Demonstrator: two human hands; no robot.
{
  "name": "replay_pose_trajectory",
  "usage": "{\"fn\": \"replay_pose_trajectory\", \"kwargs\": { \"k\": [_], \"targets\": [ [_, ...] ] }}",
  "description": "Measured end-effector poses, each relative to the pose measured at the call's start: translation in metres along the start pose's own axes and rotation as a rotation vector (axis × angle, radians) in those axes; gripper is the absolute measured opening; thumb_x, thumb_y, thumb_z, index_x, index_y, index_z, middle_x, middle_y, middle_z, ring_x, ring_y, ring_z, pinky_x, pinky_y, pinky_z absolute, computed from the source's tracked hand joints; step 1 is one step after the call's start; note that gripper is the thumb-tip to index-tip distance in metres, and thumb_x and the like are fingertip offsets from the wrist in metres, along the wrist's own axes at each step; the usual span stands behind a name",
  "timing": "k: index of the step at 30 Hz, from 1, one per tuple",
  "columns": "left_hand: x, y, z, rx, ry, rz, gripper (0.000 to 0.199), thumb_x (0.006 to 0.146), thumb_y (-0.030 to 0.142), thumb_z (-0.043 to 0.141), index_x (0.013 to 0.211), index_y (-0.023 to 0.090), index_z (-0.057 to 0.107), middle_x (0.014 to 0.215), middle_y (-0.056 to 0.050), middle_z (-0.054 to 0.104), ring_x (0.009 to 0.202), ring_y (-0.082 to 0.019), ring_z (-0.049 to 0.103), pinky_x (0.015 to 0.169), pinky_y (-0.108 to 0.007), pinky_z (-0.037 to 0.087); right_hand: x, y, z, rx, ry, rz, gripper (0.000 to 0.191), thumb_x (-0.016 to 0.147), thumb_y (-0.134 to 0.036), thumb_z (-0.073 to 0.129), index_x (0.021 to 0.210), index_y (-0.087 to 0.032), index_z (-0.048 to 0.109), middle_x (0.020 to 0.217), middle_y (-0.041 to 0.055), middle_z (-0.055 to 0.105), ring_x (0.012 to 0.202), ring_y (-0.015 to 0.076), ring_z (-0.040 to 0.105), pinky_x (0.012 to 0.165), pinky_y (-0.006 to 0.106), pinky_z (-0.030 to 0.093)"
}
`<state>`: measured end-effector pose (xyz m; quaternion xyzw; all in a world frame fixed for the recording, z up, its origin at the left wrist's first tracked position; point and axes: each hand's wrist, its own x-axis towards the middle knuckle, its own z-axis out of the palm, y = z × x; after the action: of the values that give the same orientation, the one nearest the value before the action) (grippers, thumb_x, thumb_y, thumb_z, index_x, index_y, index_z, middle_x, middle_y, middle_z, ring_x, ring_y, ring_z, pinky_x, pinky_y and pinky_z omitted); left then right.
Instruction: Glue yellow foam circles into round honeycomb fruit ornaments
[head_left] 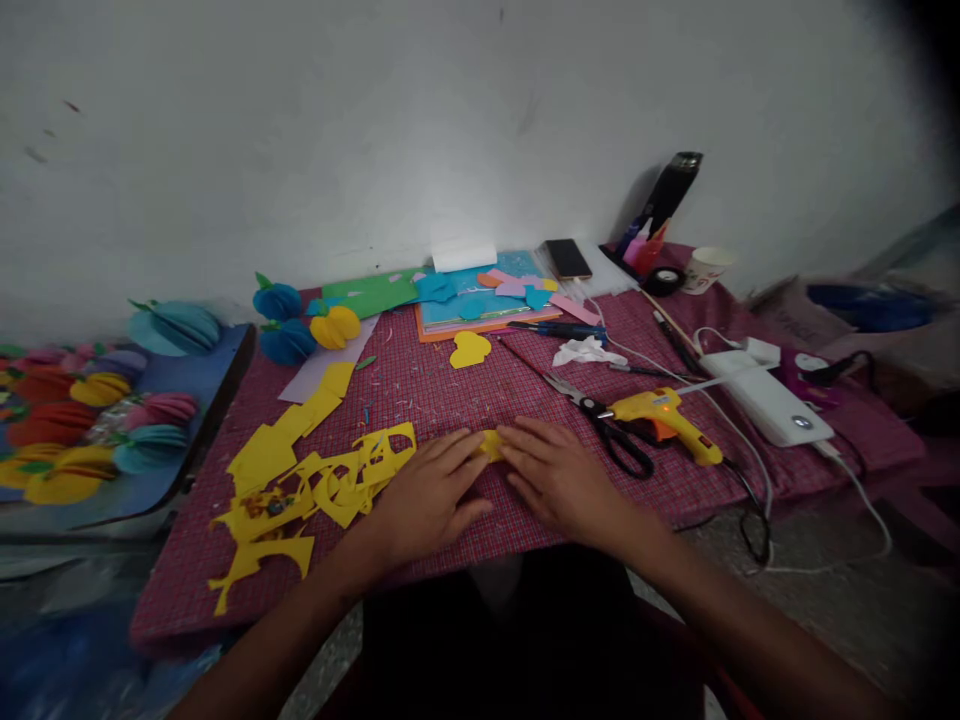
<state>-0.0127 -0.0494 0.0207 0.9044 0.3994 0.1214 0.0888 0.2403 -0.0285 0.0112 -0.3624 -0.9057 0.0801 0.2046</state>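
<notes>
"What's being worked on?"

"A small yellow paper piece (490, 445), on the checked tablecloth (420, 380) near its front edge, mostly covered by fingers."

"And the hands?"

"The left hand (431, 495) and right hand (559, 480) come in from either side, palms down, fingers stretched out and slightly spread, fingertips on or right over the piece. The left thumb stands away from it; whether the right one grips an edge, I can't tell."

"How would you do that well?"

"Light, even pressure from both sides, I'd say, so the piece lies flat without skewing or creasing. Fingertips nearer its edges would leave more of it in sight."

"Anything nearby to mind?"

"Yellow scraps (390, 469) lie just beside the left hand, close enough to catch under it. A yellow cut-out (470, 349) lies ahead, apart from both hands. Past the right hand are black-handled scissors (592, 407), and beside them a yellow glue gun (686, 430) showing an orange light (661, 400); I'd treat it as hot."
</notes>
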Motion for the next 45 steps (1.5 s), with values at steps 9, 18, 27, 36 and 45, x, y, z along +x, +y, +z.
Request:
{"fn": "replay_pose_trajectory", "kwargs": {
  "k": [9, 18, 27, 36, 45],
  "targets": [
    [-0.002, -0.002, -0.003, -0.016, -0.143, -0.023, 0.064, 0.101, 0.058, 0.046, 0.156, 0.025, 0.041, 0.165, -0.007, 0.038, 0.153, -0.029, 0.033, 0.125, -0.050, 0.029, -0.012, 0.000, 0.004, -0.071, -0.194, 0.015, 0.050, 0.105, -0.031, 0.045, 0.155, -0.024, 0.046, 0.160, 0.0062, 0.046, 0.151, 0.0345, 0.034, 0.120, 0.069, 0.024],
    [-0.006, -0.009, -0.006, -0.021, -0.186, -0.012, 0.067, 0.102, 0.056, 0.046, 0.161, 0.029, 0.029, 0.170, -0.005, 0.024, 0.157, -0.030, 0.022, 0.127, -0.051, 0.024, -0.012, -0.002, 0.000, -0.040, -0.217, 0.014, 0.058, 0.104, -0.034, 0.048, 0.160, -0.024, 0.037, 0.166, 0.0063, 0.035, 0.156, 0.0349, 0.023, 0.122, 0.068, 0.023],
    [-0.002, -0.014, -0.011, -0.030, -0.191, 0.029, 0.065, 0.101, 0.055, 0.047, 0.159, 0.028, 0.035, 0.168, -0.008, 0.030, 0.155, -0.031, 0.027, 0.125, -0.053, 0.028, -0.014, -0.004, 0.006, -0.018, -0.187, 0.022, 0.067, 0.101, -0.040, 0.052, 0.162, -0.022, 0.030, 0.167, 0.0090, 0.034, 0.155, 0.0375, 0.024, 0.121, 0.071, 0.020],
    [0.119, -0.092, -0.021, 0.099, 0.154, -0.400, 0.027, 0.094, 0.030, 0.056, 0.109, 0.016, 0.073, 0.114, -0.014, 0.073, 0.111, -0.028, 0.065, 0.102, -0.041, 0.047, -0.021, 0.003, 0.009, 0.022, 0.043, 0.043, 0.045, 0.098, -0.019, 0.052, 0.142, -0.016, 0.058, 0.151, 0.0153, 0.056, 0.140, 0.0313, 0.050, 0.117, 0.060, 0.038],
    [0.140, -0.101, -0.005, -0.047, 0.249, -0.576, 0.017, 0.085, 0.031, 0.063, 0.078, 0.017, 0.069, 0.090, -0.009, 0.072, 0.093, -0.025, 0.064, 0.084, -0.033, 0.046, -0.025, 0.008, 0.010, 0.129, 0.276, -0.012, 0.030, 0.096, -0.013, 0.054, 0.123, -0.020, 0.067, 0.123, 0.0116, 0.073, 0.114, 0.0272, 0.067, 0.104, 0.052, 0.052]
  ]
}}
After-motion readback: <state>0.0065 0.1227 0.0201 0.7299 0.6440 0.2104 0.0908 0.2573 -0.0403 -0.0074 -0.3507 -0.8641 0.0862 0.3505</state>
